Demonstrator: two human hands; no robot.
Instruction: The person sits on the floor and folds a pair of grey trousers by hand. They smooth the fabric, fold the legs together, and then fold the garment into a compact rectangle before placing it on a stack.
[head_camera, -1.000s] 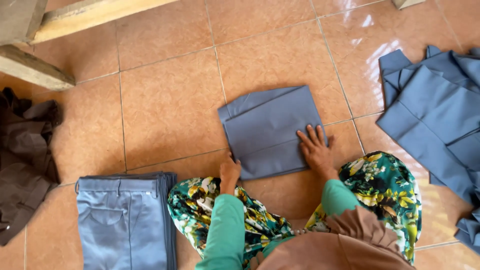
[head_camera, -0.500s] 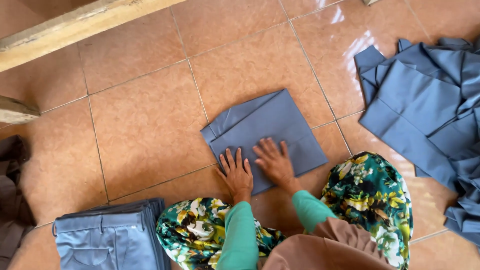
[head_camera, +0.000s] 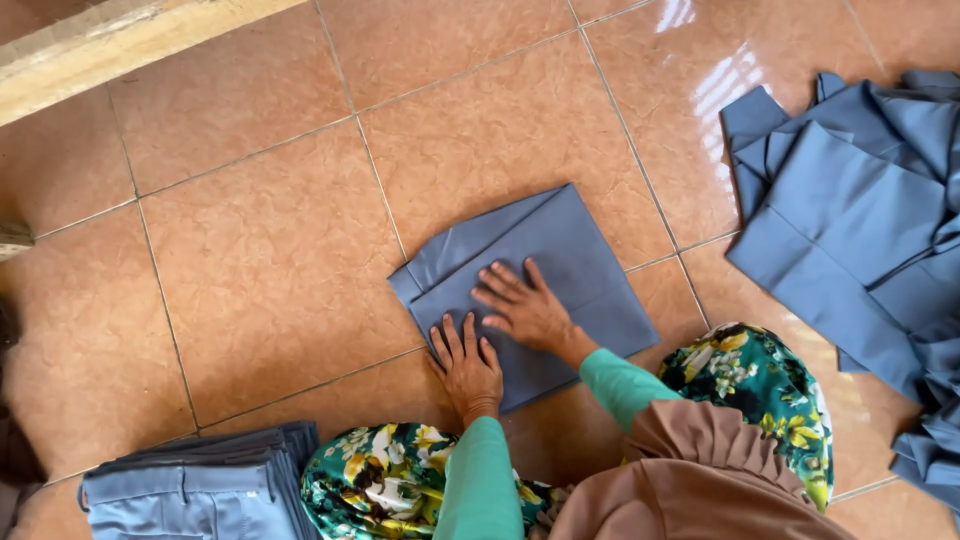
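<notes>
Pressing: both hands lie flat, palms down, on a folded grey-blue cloth (head_camera: 560, 270) that rests on the tiled floor (head_camera: 260, 260).
Left hand (head_camera: 468, 365): it is on the near edge of the cloth, the fingers straight and a little spread, gripping nothing.
Right hand (head_camera: 525, 308): it is just beside the left one, nearer to the middle of the cloth, the fingers also spread and flat.
Cloth position: directly in front of the knees, between the two other heaps.
Left side: a stack of folded trousers (head_camera: 200, 485), grey-blue, lies near the left knee.
Right side: a loose pile of the same fabric (head_camera: 860, 220), not folded, lies well apart from the hands.
Far edge: a wooden beam (head_camera: 120, 45) crosses the top corner.
</notes>
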